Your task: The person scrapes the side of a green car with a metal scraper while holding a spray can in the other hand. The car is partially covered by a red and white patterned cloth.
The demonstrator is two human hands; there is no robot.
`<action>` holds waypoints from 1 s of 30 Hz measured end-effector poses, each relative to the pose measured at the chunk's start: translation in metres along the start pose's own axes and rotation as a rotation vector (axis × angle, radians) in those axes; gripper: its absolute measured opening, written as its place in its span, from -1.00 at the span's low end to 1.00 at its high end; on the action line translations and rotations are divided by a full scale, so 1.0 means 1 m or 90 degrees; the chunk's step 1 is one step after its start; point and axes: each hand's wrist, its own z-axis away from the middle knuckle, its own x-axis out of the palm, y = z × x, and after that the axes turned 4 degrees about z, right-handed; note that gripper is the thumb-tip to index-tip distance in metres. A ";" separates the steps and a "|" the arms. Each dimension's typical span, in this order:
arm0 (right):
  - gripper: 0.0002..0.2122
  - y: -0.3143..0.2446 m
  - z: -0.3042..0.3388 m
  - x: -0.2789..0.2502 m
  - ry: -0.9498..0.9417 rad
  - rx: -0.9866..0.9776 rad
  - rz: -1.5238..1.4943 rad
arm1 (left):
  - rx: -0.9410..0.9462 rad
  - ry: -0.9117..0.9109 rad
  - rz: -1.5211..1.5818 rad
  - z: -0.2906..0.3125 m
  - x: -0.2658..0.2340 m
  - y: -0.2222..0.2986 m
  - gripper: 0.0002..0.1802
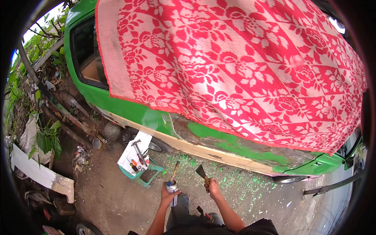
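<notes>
Black sleeve [263, 226] leads to the right hand [213, 188], closed around the handle of a scraper [204, 177], apart from the car [129, 105]. Left hand [166, 194] grips a can [172, 188], likewise apart from the car; a brush [175, 171] slants up at its top. Patterned blanket [219, 70] covers the car's roof. Stool [157, 168] with hammer [138, 149] stands beside the car.

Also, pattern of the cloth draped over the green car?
Draped cloth: red and pale-pink floral; head view.

Silver-topped can [172, 188], brush [175, 170], tilted dark-bladed scraper [201, 172]
</notes>
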 end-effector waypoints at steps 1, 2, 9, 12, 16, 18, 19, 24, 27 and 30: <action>-0.71 0.002 0.014 -0.005 0.021 -0.005 -0.041 | -0.027 -0.043 0.044 -0.004 0.006 0.012 -0.28; -0.73 0.001 0.025 -0.012 0.044 -0.011 -0.083 | -0.057 -0.087 0.087 -0.011 0.016 0.019 -0.30; -0.72 0.069 0.147 -0.247 0.109 -0.128 -0.217 | 0.008 -0.165 0.011 0.117 0.214 -0.013 -0.35; -0.74 0.098 0.180 -0.323 0.198 -0.165 -0.266 | -0.003 -0.237 -0.021 0.147 0.278 -0.021 -0.37; -0.77 0.108 0.241 -0.386 0.267 -0.200 -0.347 | -0.019 -0.315 -0.014 0.185 0.345 -0.011 -0.37; -0.78 0.115 0.256 -0.417 0.304 -0.211 -0.373 | -0.006 -0.354 -0.012 0.202 0.380 -0.005 -0.36; -0.79 0.119 0.261 -0.430 0.320 -0.215 -0.384 | 0.001 -0.371 -0.011 0.209 0.395 -0.002 -0.36; -0.84 0.126 0.257 -0.481 0.313 -0.232 -0.409 | 0.037 -0.423 -0.079 0.219 0.451 -0.011 -0.35; -0.85 0.113 0.247 -0.517 0.306 -0.240 -0.381 | 0.026 -0.416 -0.081 0.223 0.484 -0.021 -0.35; -0.85 0.090 0.237 -0.557 0.283 -0.257 -0.359 | 0.019 -0.395 -0.054 0.222 0.517 -0.037 -0.37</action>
